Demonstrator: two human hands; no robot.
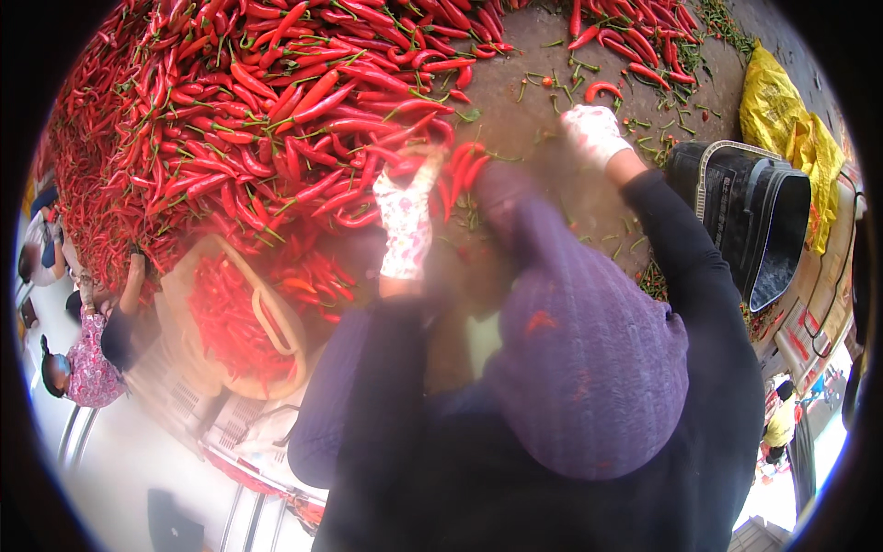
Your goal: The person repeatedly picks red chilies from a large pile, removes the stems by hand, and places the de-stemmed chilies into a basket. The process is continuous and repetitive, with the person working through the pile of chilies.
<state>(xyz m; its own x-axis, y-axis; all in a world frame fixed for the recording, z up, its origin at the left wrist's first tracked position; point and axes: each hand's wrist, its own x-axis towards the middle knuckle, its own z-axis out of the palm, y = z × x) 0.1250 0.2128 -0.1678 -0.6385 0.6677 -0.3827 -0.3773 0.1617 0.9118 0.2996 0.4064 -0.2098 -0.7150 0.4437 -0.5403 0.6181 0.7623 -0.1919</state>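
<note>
A big heap of red chili peppers (pixel 296 117) with green stems fills the upper left. At its near edge is my left hand (pixel 407 214), in a white glove with a pink pattern. Its fingers point away from me, thumb apart, with red peppers at the fingertips; haze hides whether it grips any. Over the brown surface (pixel 531 62), up and to the right, my right hand (pixel 594 134) wears a similar glove. Its fingers look curled beside loose green stems (pixel 572 86) and a curved red pepper (pixel 603 90); what it holds cannot be made out.
A light tan container (pixel 296 345) full of peppers stands lower left. On the right are a black plastic bucket (pixel 731 214), tipped over, and a yellow sack (pixel 772 96). A smaller pepper pile (pixel 641 34) lies top right. Other people (pixel 96 359) are at the far left.
</note>
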